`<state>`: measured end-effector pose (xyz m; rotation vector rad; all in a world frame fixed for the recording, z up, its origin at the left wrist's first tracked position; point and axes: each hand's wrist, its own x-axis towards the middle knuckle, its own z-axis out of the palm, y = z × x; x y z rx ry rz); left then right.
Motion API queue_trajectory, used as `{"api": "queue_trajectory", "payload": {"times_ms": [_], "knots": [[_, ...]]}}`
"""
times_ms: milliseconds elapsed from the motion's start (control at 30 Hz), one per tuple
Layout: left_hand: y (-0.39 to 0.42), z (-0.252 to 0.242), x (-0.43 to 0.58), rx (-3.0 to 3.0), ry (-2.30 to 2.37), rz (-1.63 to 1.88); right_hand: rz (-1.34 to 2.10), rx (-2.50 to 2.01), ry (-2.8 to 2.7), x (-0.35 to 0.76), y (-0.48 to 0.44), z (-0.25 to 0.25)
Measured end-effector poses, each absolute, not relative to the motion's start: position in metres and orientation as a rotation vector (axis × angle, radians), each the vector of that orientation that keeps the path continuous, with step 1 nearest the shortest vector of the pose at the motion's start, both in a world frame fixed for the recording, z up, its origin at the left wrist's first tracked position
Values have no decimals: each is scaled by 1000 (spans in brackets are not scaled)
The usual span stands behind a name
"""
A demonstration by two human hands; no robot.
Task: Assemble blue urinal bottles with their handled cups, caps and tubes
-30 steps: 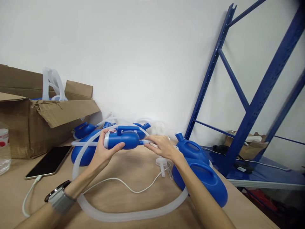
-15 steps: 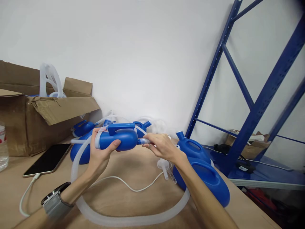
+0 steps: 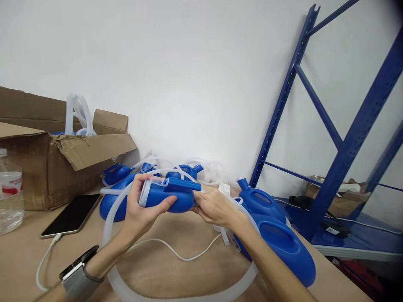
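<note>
My left hand [image 3: 141, 209] is wrapped around a blue plastic urinal cup [image 3: 171, 197] with a white rim and a flat handle on top, held tilted above the table. At its narrow right end, my right hand [image 3: 217, 206] is closed on the tube end joined to the cup, though the fingers now hide that end. A wide translucent corrugated hose [image 3: 110, 218] loops around in front of me, passing by my left wrist. Beyond my right forearm lie blue urinal bottles [image 3: 280, 241] with moulded handles. Small clear plastic parts [image 3: 225, 237] sit under my right hand.
A cardboard box [image 3: 34, 167] with white tubes stands at the left, near a water bottle [image 3: 11, 197] and a phone [image 3: 71, 216] on a white cable [image 3: 157, 240]. More blue bottles [image 3: 113, 205] lie behind. A blue metal shelf rack [image 3: 333, 209] stands right.
My right hand has moved in against the cup's narrow end, covering the clear tube piece that showed before. The cup has turned and tilted slightly. The whole view has shifted a little.
</note>
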<state>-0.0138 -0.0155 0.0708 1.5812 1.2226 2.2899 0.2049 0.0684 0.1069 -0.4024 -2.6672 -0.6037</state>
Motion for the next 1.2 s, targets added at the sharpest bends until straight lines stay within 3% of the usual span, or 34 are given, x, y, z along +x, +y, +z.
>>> {"api": "queue_trajectory", "payload": {"times_ms": [233, 367, 467, 600, 733, 1200], "knots": [[-5, 70, -14, 1480, 1323, 2257, -631, -409, -2568, 219, 92, 106], [3, 68, -27, 1253, 1259, 2301, -452, -286, -2403, 225, 88, 101], [8, 69, -33, 1172, 1234, 2309, -121, -437, -2229, 220, 76, 83], [7, 68, -28, 1122, 1196, 2301, 698, -744, -2059, 206, 67, 54], [1, 63, -15, 1204, 1166, 2204, 1163, -661, -1915, 200, 66, 34], [0, 51, -1, 1282, 1199, 2065, 1214, -616, -1746, 198, 68, 13]]}}
